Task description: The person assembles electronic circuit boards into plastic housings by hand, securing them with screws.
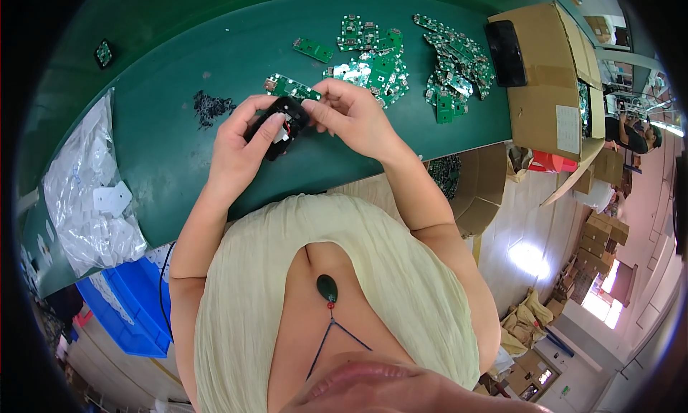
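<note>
My left hand (242, 137) is closed round a black plastic housing (275, 146), its thumb pressed on the inner side. Something white and a bit of red, perhaps a wire, show inside the housing. My right hand (351, 116) is closed at the housing's upper right edge, thumb and forefinger together there. Just beyond the fingertips is a green circuit board (292, 88) with a metal connector at its left end. Its right end meets my right fingers; I cannot tell whether they grip it. Small black pieces (212, 108) lie in a heap left of my left hand.
Green circuit boards (383, 70) are piled on the green table (168, 155), with another pile (459, 65) farther right. A black tray (506, 53) leans on a cardboard box (545, 83). Clear plastic bags (89, 198) lie left, above a blue bin (129, 309).
</note>
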Motion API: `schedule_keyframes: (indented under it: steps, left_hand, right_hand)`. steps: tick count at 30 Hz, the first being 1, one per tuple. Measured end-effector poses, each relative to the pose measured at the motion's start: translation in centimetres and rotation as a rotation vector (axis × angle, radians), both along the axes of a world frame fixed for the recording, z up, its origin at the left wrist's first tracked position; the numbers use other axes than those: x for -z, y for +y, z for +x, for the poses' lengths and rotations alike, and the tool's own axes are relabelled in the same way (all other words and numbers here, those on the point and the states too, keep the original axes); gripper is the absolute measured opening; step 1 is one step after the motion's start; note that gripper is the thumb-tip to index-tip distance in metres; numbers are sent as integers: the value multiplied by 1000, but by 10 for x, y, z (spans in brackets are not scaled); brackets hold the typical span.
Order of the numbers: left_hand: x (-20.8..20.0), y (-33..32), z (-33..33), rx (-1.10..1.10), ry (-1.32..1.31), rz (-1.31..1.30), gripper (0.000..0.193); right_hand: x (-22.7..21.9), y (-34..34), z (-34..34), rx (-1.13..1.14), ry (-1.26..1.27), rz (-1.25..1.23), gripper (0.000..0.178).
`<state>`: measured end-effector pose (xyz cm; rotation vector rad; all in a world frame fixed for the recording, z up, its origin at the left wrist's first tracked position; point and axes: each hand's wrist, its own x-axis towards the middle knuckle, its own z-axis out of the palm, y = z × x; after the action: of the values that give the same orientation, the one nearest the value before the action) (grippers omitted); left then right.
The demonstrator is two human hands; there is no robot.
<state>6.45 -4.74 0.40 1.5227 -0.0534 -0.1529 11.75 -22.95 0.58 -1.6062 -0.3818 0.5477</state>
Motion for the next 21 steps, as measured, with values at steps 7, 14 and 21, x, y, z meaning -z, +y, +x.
schedule_keyframes:
  steps: [7, 14, 21]
  left_hand:
    - [3, -2, 3, -176, 213, -30, 16]
    - [6, -7, 4, -223, 140, -11, 14]
    - [1, -8, 2, -240, 121, 3, 12]
  right_hand:
    - [-16, 0, -14, 248, 48, 308, 24]
    - [-28, 11, -33, 90, 188, 310, 22]
    - [-22, 13, -29, 99, 170, 256, 22]
